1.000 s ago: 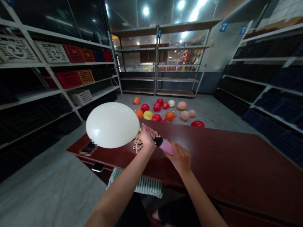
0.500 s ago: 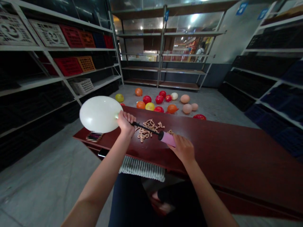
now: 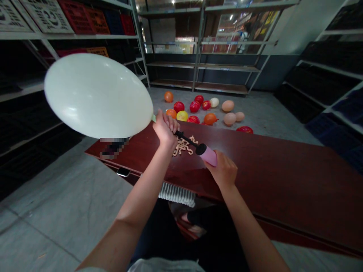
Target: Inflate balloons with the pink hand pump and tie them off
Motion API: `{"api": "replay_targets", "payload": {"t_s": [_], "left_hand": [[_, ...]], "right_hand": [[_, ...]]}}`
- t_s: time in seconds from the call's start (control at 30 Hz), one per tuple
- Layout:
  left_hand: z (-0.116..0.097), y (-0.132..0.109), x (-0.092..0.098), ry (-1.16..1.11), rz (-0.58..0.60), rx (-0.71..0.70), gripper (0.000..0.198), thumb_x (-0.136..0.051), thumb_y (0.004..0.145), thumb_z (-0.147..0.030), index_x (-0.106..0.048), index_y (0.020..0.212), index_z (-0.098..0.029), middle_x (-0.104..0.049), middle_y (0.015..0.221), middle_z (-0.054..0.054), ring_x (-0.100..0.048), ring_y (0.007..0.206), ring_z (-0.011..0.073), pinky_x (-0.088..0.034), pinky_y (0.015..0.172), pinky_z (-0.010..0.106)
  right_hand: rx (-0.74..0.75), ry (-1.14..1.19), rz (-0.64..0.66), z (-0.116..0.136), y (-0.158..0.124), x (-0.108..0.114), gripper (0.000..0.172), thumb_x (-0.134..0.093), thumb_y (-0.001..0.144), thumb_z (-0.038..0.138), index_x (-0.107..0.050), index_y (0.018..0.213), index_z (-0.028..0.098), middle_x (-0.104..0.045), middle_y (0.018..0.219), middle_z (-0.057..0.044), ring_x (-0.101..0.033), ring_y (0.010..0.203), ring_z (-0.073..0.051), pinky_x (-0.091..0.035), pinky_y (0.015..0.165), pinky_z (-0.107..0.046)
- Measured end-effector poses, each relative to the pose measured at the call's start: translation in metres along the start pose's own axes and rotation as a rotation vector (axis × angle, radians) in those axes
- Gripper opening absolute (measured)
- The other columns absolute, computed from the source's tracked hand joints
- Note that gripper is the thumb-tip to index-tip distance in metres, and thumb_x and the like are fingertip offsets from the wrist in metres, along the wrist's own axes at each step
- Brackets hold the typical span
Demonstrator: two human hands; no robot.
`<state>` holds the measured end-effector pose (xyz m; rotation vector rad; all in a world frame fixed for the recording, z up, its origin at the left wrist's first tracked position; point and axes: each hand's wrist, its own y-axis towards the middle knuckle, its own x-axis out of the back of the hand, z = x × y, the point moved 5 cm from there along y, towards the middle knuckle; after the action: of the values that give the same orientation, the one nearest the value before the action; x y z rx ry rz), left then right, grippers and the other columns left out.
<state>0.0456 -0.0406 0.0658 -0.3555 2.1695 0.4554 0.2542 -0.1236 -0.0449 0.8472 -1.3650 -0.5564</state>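
A large pale white balloon (image 3: 99,96) fills the left of the view, its neck pinched by my left hand (image 3: 166,130) at the black end of a hand pump. My right hand (image 3: 224,169) is wrapped round the pump's pink body (image 3: 208,155). Between the two hands shows the black rod of the pump. Below and behind it, a heap of tan, uninflated balloons (image 3: 181,146) lies on the dark red table (image 3: 272,170).
Red, orange, yellow, white and peach balloons (image 3: 210,119) lie on the floor beyond the table. A blurred-out item (image 3: 113,147) rests at the table's left end, a phone (image 3: 123,172) just below. Shelves with crates (image 3: 76,17) stand left; other racks stand behind and right.
The white balloon has grown much larger. My left hand has shifted right and up, and the black rod between my hands shows shorter. The view has tipped down.
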Motion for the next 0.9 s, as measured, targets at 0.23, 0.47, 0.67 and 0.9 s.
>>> {"api": "replay_targets", "payload": {"t_s": [0.23,0.47,0.67,0.9], "left_hand": [[0.071,-0.041,-0.021,0.034,0.032,0.096,0.060,-0.046,0.099,-0.050,-0.026,0.050,-0.022,-0.023,0.035,-0.007,-0.024,0.027,0.0073,-0.022,0.032,0.024],[0.080,-0.038,-0.006,0.020,-0.018,0.163,0.054,-0.045,0.101,-0.042,-0.027,0.054,-0.021,-0.024,0.037,-0.007,-0.024,0.028,0.0072,-0.022,0.032,0.023],[0.053,-0.025,0.026,-0.005,-0.086,0.168,0.050,-0.037,0.101,-0.027,-0.025,0.053,-0.021,-0.023,0.037,-0.006,-0.024,0.028,0.0084,-0.022,0.034,0.024],[0.014,-0.004,0.055,-0.039,-0.171,0.162,0.050,-0.037,0.101,-0.028,-0.021,0.054,-0.021,-0.022,0.039,-0.007,-0.023,0.030,0.0081,-0.022,0.037,0.025]], "right_hand": [[-0.101,-0.004,-0.015,-0.010,-0.002,-0.004,0.046,-0.057,0.088,0.056,-0.061,0.108,0.015,-0.071,0.084,-0.007,-0.063,0.071,-0.020,-0.038,0.066,-0.030],[-0.105,0.005,0.067,-0.007,-0.001,-0.008,0.044,-0.055,0.089,0.056,-0.063,0.106,0.016,-0.069,0.082,-0.006,-0.062,0.074,-0.020,-0.035,0.065,-0.031],[0.013,-0.009,0.148,0.007,0.000,-0.008,0.045,-0.054,0.091,0.056,-0.062,0.112,0.017,-0.070,0.085,-0.006,-0.061,0.076,-0.019,-0.034,0.068,-0.031],[0.103,-0.032,0.199,0.010,-0.002,-0.004,0.044,-0.053,0.092,0.053,-0.061,0.114,0.016,-0.068,0.085,-0.007,-0.058,0.075,-0.019,-0.032,0.067,-0.031]]}}
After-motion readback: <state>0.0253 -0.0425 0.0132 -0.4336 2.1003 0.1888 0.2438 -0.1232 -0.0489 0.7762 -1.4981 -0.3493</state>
